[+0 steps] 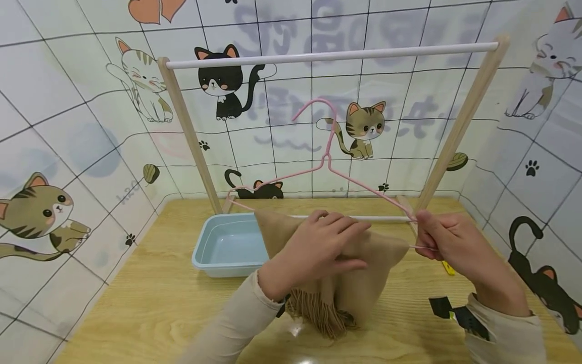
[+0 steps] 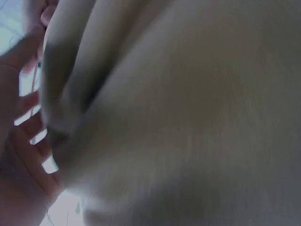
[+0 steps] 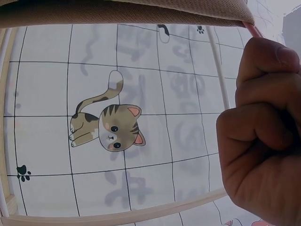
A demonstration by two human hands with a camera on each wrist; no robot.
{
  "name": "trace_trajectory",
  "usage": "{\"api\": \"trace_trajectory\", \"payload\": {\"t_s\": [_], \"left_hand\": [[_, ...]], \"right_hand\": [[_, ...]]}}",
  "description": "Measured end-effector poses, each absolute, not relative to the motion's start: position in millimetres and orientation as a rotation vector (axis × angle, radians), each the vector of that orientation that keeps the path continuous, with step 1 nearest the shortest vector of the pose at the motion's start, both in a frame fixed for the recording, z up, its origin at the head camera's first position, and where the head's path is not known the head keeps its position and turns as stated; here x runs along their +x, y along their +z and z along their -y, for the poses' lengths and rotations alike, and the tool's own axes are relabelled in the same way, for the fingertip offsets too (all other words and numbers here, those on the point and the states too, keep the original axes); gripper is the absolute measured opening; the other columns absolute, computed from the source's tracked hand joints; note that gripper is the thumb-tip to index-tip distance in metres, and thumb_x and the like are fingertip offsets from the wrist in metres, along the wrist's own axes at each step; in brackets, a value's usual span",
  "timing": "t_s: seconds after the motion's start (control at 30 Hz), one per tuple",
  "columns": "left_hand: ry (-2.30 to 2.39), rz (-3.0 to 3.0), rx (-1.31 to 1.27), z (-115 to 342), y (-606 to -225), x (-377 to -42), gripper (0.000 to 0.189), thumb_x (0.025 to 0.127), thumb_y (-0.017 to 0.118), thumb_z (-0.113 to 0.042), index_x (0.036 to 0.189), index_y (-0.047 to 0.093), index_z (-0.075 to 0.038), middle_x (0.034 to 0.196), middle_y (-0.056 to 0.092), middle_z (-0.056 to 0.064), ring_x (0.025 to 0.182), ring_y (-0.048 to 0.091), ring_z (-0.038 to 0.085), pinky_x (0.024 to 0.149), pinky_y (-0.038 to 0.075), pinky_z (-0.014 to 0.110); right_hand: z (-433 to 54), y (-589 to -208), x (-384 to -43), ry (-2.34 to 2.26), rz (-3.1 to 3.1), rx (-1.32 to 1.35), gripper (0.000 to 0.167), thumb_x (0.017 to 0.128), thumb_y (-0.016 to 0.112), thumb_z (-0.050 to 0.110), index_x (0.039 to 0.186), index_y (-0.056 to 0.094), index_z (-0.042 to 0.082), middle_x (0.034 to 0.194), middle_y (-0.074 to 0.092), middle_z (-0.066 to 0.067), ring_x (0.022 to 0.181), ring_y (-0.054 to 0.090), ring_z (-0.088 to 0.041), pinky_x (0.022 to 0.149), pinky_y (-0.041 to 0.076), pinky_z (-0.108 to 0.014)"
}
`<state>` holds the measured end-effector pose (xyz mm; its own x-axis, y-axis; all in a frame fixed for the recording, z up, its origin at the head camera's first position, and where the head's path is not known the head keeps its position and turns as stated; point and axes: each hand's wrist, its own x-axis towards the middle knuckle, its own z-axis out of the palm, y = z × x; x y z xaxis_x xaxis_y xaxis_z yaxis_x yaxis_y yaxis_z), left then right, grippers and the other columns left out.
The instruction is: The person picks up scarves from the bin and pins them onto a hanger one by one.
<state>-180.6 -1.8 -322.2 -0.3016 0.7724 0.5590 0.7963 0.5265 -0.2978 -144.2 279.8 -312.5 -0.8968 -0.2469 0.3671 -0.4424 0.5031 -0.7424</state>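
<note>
A pink wire hanger stands tilted over the table, hook up. Its right corner is gripped by my right hand, fingers curled round the wire; the right wrist view shows the same fist. A tan fringed scarf is draped over the hanger's lower bar, fringe hanging down toward the table. My left hand lies on the scarf's near face with fingers spread and fairly straight. In the left wrist view, the scarf fills most of the picture, with the left fingers along its edge.
Behind the hanger stands a rack with a white top rod and wooden posts. A light blue basin sits left of the scarf on the wooden table. A small yellow object lies below the right hand.
</note>
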Motion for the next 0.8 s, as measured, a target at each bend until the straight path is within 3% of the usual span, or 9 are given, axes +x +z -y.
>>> {"api": "trace_trajectory", "payload": {"t_s": [0.17, 0.3, 0.4, 0.5, 0.67, 0.8], "left_hand": [[0.100, 2.104, -1.244, -17, -330, -185, 0.033, 0.102, 0.054, -0.053, 0.108, 0.065, -0.023, 0.095, 0.067, -0.011, 0.087, 0.063, 0.009, 0.071, 0.047, 0.026], [0.095, 2.080, -1.227, -22, -333, -190, 0.032, 0.104, 0.052, -0.049, 0.090, 0.063, -0.023, 0.081, 0.061, -0.011, 0.075, 0.061, 0.008, 0.062, 0.043, 0.023], [0.068, 2.073, -1.230, -24, -334, -192, 0.034, 0.104, 0.052, -0.050, 0.085, 0.062, -0.023, 0.075, 0.058, -0.011, 0.070, 0.061, 0.008, 0.059, 0.041, 0.023], [0.052, 2.080, -1.218, -23, -333, -192, 0.033, 0.103, 0.052, -0.052, 0.092, 0.064, -0.023, 0.079, 0.062, -0.012, 0.074, 0.062, 0.009, 0.066, 0.045, 0.025], [-0.031, 2.041, -1.202, -2, -322, -187, 0.034, 0.103, 0.056, -0.048, 0.119, 0.070, -0.021, 0.103, 0.070, -0.010, 0.100, 0.065, 0.010, 0.094, 0.050, 0.033], [-0.206, 1.868, -1.169, 29, -310, -182, 0.024, 0.100, 0.065, -0.024, 0.118, 0.072, -0.010, 0.108, 0.074, 0.000, 0.107, 0.066, 0.018, 0.100, 0.050, 0.036]], "right_hand": [[-278, -315, -143, 1.362, 2.510, 0.623, 0.053, 0.111, 0.039, 0.012, 0.058, 0.042, 0.009, 0.053, 0.044, 0.000, 0.044, 0.039, -0.015, 0.040, 0.032, -0.031], [-277, -315, -144, 1.368, 2.518, 0.630, 0.053, 0.111, 0.039, 0.013, 0.059, 0.042, 0.009, 0.053, 0.043, 0.000, 0.045, 0.042, -0.015, 0.041, 0.034, -0.032], [-277, -315, -145, 1.367, 2.527, 0.633, 0.053, 0.112, 0.038, 0.014, 0.059, 0.042, 0.009, 0.054, 0.042, 0.001, 0.045, 0.043, -0.015, 0.042, 0.034, -0.032], [-279, -314, -146, 1.362, 2.540, 0.643, 0.053, 0.112, 0.038, 0.014, 0.059, 0.042, 0.009, 0.054, 0.043, 0.002, 0.045, 0.043, -0.015, 0.041, 0.034, -0.031], [-285, -315, -147, 1.355, 2.549, 0.656, 0.052, 0.112, 0.036, 0.013, 0.060, 0.041, 0.009, 0.054, 0.043, 0.001, 0.044, 0.039, -0.015, 0.039, 0.031, -0.030], [-290, -314, -147, 1.344, 2.552, 0.656, 0.053, 0.112, 0.034, 0.013, 0.060, 0.042, 0.009, 0.054, 0.042, 0.000, 0.044, 0.040, -0.016, 0.040, 0.033, -0.030]]}}
